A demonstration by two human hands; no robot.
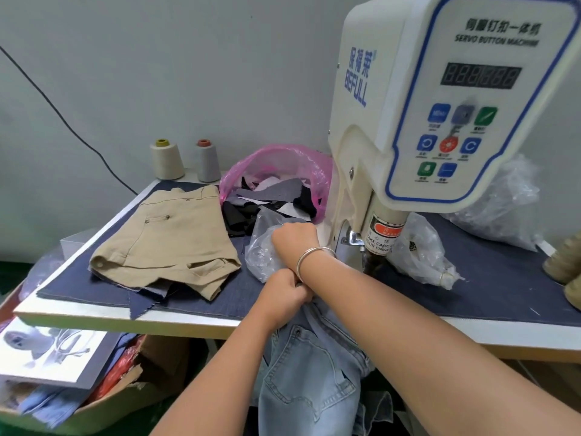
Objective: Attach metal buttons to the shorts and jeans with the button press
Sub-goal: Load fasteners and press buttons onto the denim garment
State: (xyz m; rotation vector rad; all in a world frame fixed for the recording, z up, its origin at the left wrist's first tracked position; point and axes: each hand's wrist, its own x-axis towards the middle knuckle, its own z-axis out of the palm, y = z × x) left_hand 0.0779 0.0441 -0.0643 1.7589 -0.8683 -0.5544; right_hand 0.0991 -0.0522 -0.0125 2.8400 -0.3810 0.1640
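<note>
Shorts (163, 237) parked at 9 o'clock look done; our left hand (284, 294) clamps jeans (311, 372), right hand (294, 239) digs in bag (262, 250), fingers hidden, can't tell.

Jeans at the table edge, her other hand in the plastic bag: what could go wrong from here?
1. The right hand reaches into the clear bag right beside the button press head, whose label warns about fingers; a stray trigger could pinch.
2. The light blue jeans hang mostly off the table, held only by the left hand; they may slide down.
3. The bracelet could snag the bag.
</note>
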